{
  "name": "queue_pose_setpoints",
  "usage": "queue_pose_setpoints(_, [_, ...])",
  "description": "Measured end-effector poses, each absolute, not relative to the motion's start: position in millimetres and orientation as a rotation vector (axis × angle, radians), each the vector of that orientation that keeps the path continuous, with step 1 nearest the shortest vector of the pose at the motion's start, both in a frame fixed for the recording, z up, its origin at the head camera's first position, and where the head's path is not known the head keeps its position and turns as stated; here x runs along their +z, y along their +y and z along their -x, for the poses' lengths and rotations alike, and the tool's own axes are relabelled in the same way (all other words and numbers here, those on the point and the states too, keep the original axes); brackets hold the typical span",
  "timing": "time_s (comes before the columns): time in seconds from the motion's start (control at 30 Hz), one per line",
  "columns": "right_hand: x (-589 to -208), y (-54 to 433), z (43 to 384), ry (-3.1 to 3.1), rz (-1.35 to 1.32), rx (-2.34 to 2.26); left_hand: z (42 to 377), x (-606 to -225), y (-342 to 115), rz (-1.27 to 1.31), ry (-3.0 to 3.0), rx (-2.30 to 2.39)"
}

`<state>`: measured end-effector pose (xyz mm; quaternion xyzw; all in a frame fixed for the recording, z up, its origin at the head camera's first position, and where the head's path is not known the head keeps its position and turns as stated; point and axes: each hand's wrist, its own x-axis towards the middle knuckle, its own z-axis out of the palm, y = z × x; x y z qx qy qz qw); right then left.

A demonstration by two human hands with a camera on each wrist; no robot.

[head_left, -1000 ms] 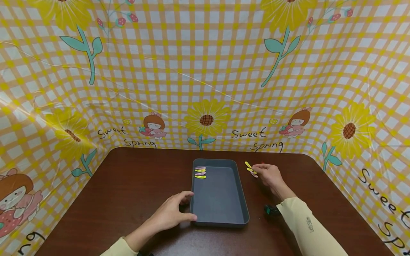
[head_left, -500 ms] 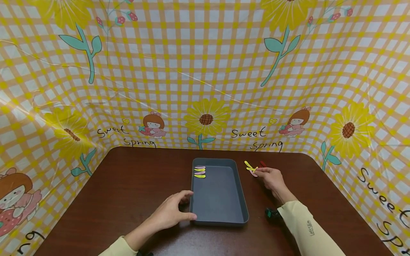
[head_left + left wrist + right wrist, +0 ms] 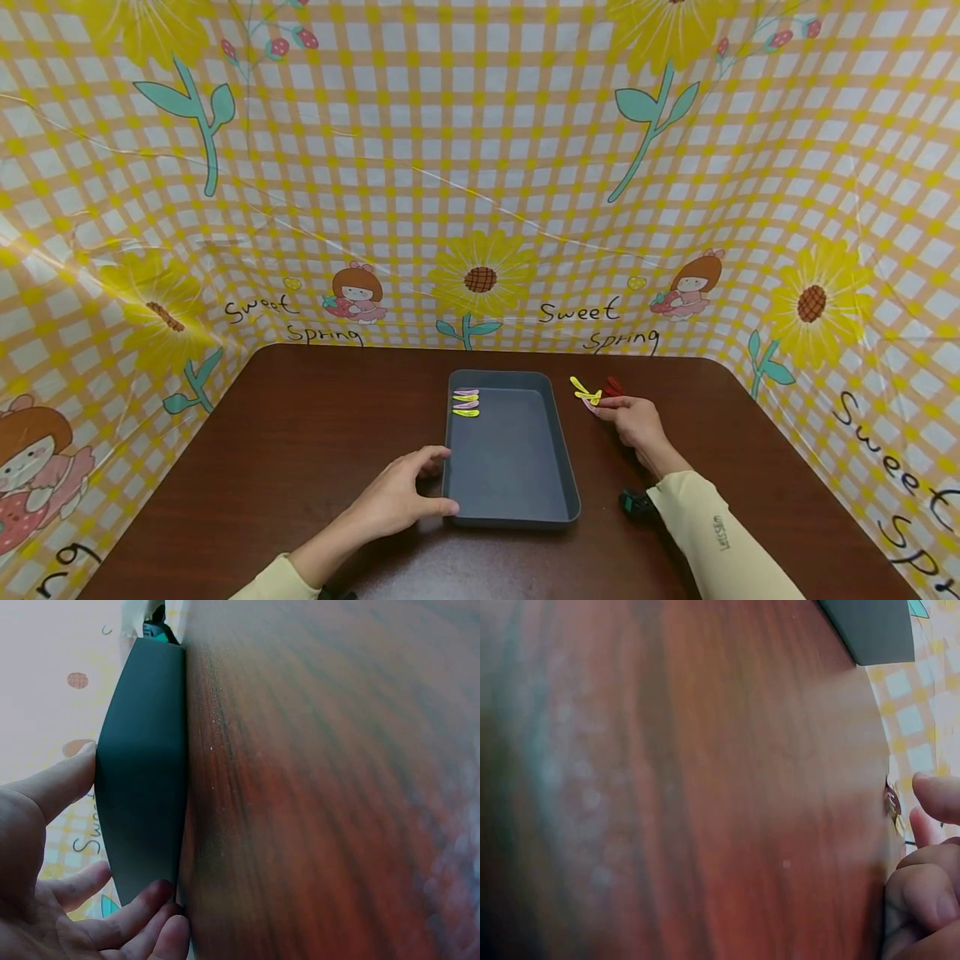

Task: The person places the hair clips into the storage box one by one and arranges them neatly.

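Observation:
A dark grey rectangular tray [image 3: 510,467] lies on the brown table. My left hand [image 3: 393,498] rests against its left side, thumb and fingers spread, fingertips touching the rim and the outer wall [image 3: 142,750]. Inside, at the far left, pink and yellow snap hair clips [image 3: 466,413] lie in a short column. To the right of the tray is a loose pile with yellow clips [image 3: 579,386] and a pink clip [image 3: 588,404]. My right hand [image 3: 637,423] has its fingertips at the near edge of this pile. In the right wrist view, its thumb [image 3: 937,796] stands apart from the index finger.
Red clips [image 3: 613,387] lie just behind the right hand's fingers. A black device with a green part [image 3: 636,503] sits at the right wrist. Checked sunflower cloth [image 3: 480,208] surrounds the table's back and sides.
My right hand has drawn slightly down and back at the pile, uncovering red clips behind it. A yellow clip near its fingertips has shifted. The left hand and tray keep their places.

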<state>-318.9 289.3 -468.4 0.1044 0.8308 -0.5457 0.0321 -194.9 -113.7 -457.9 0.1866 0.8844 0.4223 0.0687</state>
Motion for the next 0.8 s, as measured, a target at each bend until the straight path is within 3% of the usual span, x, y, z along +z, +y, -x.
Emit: queue_pose_setpoints(0.8, [-473, 284, 319, 2.800, -0.285, -1.402, 194, -458, -113, -0.559, 2.685, 1.252])
